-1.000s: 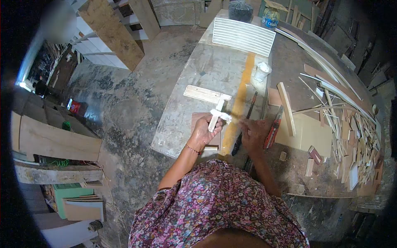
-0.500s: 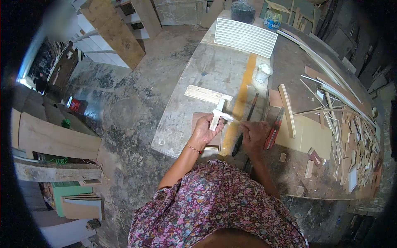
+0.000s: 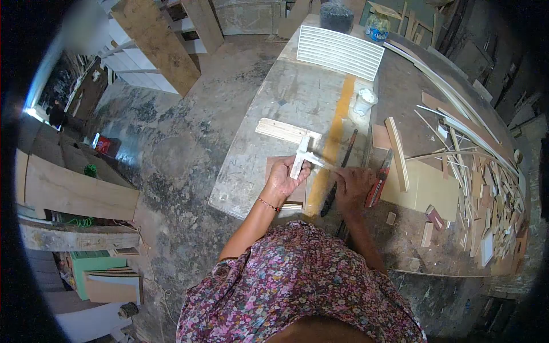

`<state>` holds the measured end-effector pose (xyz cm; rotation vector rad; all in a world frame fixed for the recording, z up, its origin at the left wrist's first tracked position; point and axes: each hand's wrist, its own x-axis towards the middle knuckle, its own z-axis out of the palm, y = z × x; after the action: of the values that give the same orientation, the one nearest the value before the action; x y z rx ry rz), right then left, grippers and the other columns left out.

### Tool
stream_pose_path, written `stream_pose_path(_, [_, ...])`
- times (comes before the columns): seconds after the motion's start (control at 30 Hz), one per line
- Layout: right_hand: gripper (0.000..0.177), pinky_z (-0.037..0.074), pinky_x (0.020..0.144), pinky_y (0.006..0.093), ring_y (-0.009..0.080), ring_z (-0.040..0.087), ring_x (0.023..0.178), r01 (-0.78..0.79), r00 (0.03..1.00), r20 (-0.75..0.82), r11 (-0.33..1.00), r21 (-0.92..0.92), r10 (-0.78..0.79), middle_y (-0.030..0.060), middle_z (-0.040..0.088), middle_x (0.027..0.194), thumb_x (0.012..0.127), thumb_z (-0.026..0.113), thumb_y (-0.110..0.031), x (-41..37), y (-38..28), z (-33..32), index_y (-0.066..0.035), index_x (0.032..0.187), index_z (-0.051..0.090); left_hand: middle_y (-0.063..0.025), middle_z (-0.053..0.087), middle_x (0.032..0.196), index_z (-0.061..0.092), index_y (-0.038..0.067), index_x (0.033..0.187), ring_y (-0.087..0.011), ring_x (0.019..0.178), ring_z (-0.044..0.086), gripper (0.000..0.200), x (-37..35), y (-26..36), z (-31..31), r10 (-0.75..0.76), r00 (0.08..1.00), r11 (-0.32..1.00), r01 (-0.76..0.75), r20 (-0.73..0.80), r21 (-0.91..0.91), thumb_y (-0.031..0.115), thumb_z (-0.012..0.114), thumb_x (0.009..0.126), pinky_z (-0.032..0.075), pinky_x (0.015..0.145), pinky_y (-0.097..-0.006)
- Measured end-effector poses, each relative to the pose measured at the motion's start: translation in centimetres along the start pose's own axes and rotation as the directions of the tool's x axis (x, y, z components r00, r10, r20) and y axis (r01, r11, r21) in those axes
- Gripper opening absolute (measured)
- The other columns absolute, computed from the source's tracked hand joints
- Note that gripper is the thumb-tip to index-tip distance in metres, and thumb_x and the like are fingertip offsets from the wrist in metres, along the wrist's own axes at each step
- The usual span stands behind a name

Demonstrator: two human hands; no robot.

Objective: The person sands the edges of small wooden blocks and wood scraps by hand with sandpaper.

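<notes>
My left hand (image 3: 282,179) is closed around a short, pale wooden strip (image 3: 297,167), held upright above the workbench. White paste coats part of the strip. In my right hand (image 3: 354,186) is a thin stick-like spreader (image 3: 325,164), its far end touching the strip where the paste sits. Its exact kind is too small to tell. Beyond my left hand lies a flat piece of light wood (image 3: 279,130). A dark, long-handled tool (image 3: 330,199) rests between my hands. Right of my right hand is a red-handled cutter (image 3: 378,184).
An open tub of white paste (image 3: 365,103) stands on the workbench (image 3: 246,166). Behind it are a white slatted panel (image 3: 340,52) and a jar (image 3: 377,26). Wood offcuts (image 3: 486,211) pile up at the right. A wooden board (image 3: 397,154) lies beside the cutter.
The thick white lump around the spreader's tip looks smaller, and more of the spreader shows. My right hand has shifted slightly; my left hand stays nearly in place.
</notes>
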<state>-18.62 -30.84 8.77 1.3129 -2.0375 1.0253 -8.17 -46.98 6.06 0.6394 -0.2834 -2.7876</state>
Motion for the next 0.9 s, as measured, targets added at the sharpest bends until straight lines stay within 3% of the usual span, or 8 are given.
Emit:
stream_pose_path(0.17, [0.010, 0.032, 0.077, 0.0399, 0.0238, 0.049, 0.076, 0.082, 0.997, 0.001, 0.986, 0.146, -0.083, 0.0038, 0.055, 0.075, 0.071, 0.064, -0.010, -1.1, -0.2, -0.7, -0.011, 0.080, 0.059, -0.0153, 0.054, 0.081, 0.047, -0.010, 0.101, -0.0229, 0.068, 0.053, 0.028, -0.2, 0.1, 0.9, 0.065, 0.987, 0.997, -0.060, -0.146, 0.042, 0.011, 0.033, 0.090, 0.050, 0.062, -0.0317])
stream_pose_path(0.23, [0.008, 0.032, 0.078, 0.0405, 0.0242, 0.050, 0.075, 0.066, 0.997, 0.025, 0.973, 0.219, -0.073, 0.0042, 0.056, 0.074, 0.073, 0.063, -0.010, -0.9, -0.4, -1.2, -0.010, 0.080, 0.059, -0.0154, 0.054, 0.081, 0.047, -0.009, 0.101, -0.0229, 0.069, 0.054, 0.028, 0.2, 0.2, 0.0, 0.035, 0.999, 0.999, -0.035, -0.022, -0.013, 0.011, 0.033, 0.090, 0.051, 0.062, -0.0316])
stream_pose_path(0.27, [0.007, 0.032, 0.078, 0.0423, 0.0255, 0.050, 0.075, 0.044, 0.999, 0.022, 0.978, 0.202, -0.050, 0.0048, 0.056, 0.075, 0.073, 0.062, -0.012, -0.9, -0.3, -1.1, -0.011, 0.080, 0.060, -0.0154, 0.054, 0.081, 0.047, -0.009, 0.101, -0.0229, 0.069, 0.055, 0.027, 0.3, 0.1, -0.3, 0.021, 0.999, 0.999, -0.019, 0.041, -0.039, 0.010, 0.032, 0.090, 0.051, 0.062, -0.0316])
stream_pose_path(0.37, [0.008, 0.032, 0.079, 0.0445, 0.0275, 0.051, 0.076, -0.059, 0.998, 0.022, 0.989, 0.138, 0.056, 0.0063, 0.058, 0.077, 0.076, 0.059, -0.016, -0.6, 0.2, -0.5, -0.011, 0.082, 0.061, -0.0151, 0.053, 0.082, 0.046, -0.011, 0.101, -0.0230, 0.070, 0.053, 0.026, -0.9, -0.1, 1.5, 0.067, 0.988, 0.996, -0.058, -0.139, 0.071, 0.011, 0.037, 0.088, 0.049, 0.065, -0.0318])
stream_pose_path(0.47, [0.008, 0.033, 0.080, 0.0417, 0.0266, 0.052, 0.078, -0.174, 0.984, 0.031, 0.984, 0.043, 0.173, 0.0067, 0.059, 0.078, 0.077, 0.060, -0.012, 0.7, 0.1, -0.2, -0.009, 0.084, 0.061, -0.0141, 0.051, 0.084, 0.046, -0.011, 0.101, -0.0211, 0.070, 0.050, 0.025, -0.5, -0.2, 0.8, 0.021, 0.999, 0.998, -0.019, -0.024, 0.056, 0.009, 0.039, 0.087, 0.048, 0.065, -0.0317])
stream_pose_path(0.6, [0.009, 0.032, 0.081, 0.0414, 0.0274, 0.052, 0.078, -0.156, 0.987, 0.032, 0.987, -0.024, 0.157, 0.0074, 0.059, 0.078, 0.079, 0.058, -0.015, 0.8, 0.1, 0.6, -0.009, 0.085, 0.061, -0.0147, 0.056, 0.082, 0.051, -0.007, 0.098, -0.0227, 0.071, 0.056, 0.024, -0.1, -0.5, -0.3, -0.040, 0.999, 0.999, 0.040, 0.013, 0.023, 0.011, 0.038, 0.087, 0.052, 0.066, -0.0318])
stream_pose_path(0.8, [0.008, 0.031, 0.082, 0.0417, 0.0273, 0.053, 0.074, 0.026, 0.997, 0.066, 0.992, 0.126, -0.034, 0.0074, 0.058, 0.076, 0.079, 0.057, -0.015, -0.5, 0.3, -0.1, -0.010, 0.084, 0.061, -0.0160, 0.051, 0.082, 0.047, -0.011, 0.099, -0.0232, 0.071, 0.052, 0.024, -0.6, -0.5, 0.6, 0.101, 0.987, 0.985, -0.082, -0.125, 0.150, 0.005, 0.038, 0.085, 0.051, 0.064, -0.0332])
stream_pose_path(0.9, [0.008, 0.030, 0.083, 0.0449, 0.0260, 0.052, 0.073, 0.042, 0.994, 0.092, 0.980, 0.192, -0.060, 0.0048, 0.059, 0.076, 0.078, 0.058, -0.018, -1.0, 0.0, -0.9, -0.012, 0.081, 0.062, -0.0171, 0.052, 0.081, 0.047, -0.011, 0.099, -0.0254, 0.071, 0.055, 0.025, 0.1, -0.2, -1.0, 0.007, 1.000, 0.997, -0.006, -0.011, 0.073, 0.006, 0.036, 0.085, 0.053, 0.062, -0.0352])
